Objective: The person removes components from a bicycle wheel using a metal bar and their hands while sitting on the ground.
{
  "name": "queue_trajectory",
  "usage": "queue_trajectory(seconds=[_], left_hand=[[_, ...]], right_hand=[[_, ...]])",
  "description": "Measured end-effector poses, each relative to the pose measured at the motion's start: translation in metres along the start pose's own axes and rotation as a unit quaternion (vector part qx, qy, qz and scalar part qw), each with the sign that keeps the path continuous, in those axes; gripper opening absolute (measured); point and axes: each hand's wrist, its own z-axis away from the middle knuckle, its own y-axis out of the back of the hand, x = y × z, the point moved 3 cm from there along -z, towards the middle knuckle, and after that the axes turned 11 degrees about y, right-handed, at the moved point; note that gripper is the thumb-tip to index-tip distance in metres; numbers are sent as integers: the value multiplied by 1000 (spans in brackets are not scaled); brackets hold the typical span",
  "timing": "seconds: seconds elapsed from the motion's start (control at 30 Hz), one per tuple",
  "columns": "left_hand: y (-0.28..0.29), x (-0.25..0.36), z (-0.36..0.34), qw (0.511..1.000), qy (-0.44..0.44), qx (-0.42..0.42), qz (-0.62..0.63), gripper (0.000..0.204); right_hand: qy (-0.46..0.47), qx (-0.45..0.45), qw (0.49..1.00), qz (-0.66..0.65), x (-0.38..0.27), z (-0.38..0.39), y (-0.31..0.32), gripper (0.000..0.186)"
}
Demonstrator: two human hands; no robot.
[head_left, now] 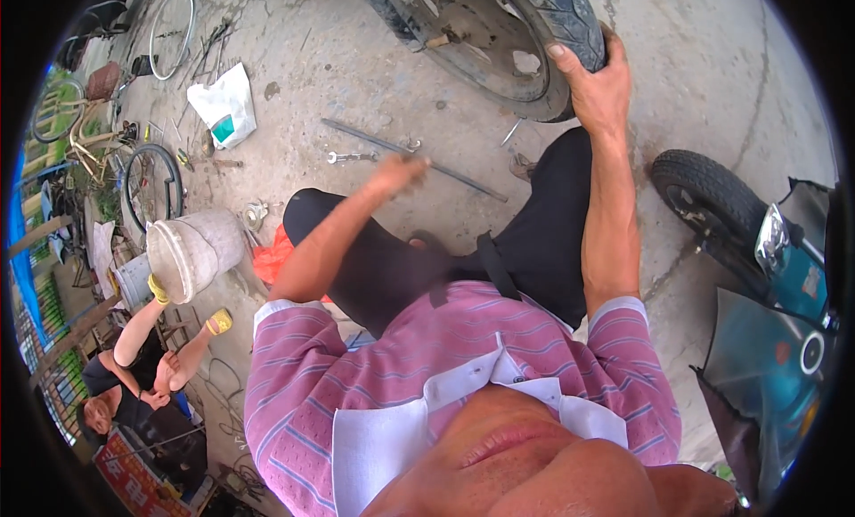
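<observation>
Cracked grey concrete (294, 63) underfoot, outdoors. At far left, a red banner (134, 477) with large pale characters, partly cut off, and just above it a seated person (134, 374). Next, a white bucket (209, 245), then a white bag (214, 98) with a green patch, any print too small to read. Toward the middle, left hand (401, 176) reaching forward, blurred, over a metal rod (370, 141); cannot tell whether empty, holding or touching. Just beside, a spanner (352, 158). Bare concrete between rod and tyre (565, 23), at top right of centre. On its near right edge, right hand (598, 85), arm stretched straight ahead, clasping the tyre between thumb and fingers. Farther right, open floor, then a second tyre (712, 192) and a blue-green vehicle (788, 281) bearing a small orange label (811, 283).
</observation>
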Motion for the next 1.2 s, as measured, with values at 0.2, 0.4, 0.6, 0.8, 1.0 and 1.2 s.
queue_trajectory(seconds=[0.2, 0.4, 0.6, 0.8, 1.0, 1.2], left_hand=[[84, 131, -20, 908, -366, 170, 115, 74], [75, 188, -23, 855, -494, 42, 151, 72], [81, 198, -23, 875, -478, 59, 37, 60], [78, 199, -20, 826, -552, 64, 94, 75], [75, 197, -10, 886, -438, 23, 152, 66], [74, 199, -3, 893, -432, 48, 119, 58]], right_hand=[[11, -1, 1000, 26, -10, 8, -9, 95], [9, -100, 995, -1, -15, 18, -21, 88], [17, -97, 994, -51, -15, 34, -31, 80], [23, -72, 996, -47, -13, 36, -35, 78], [33, -55, 998, 16, -19, 42, -39, 77], [53, -11, 998, 17, -16, 48, -44, 76]])
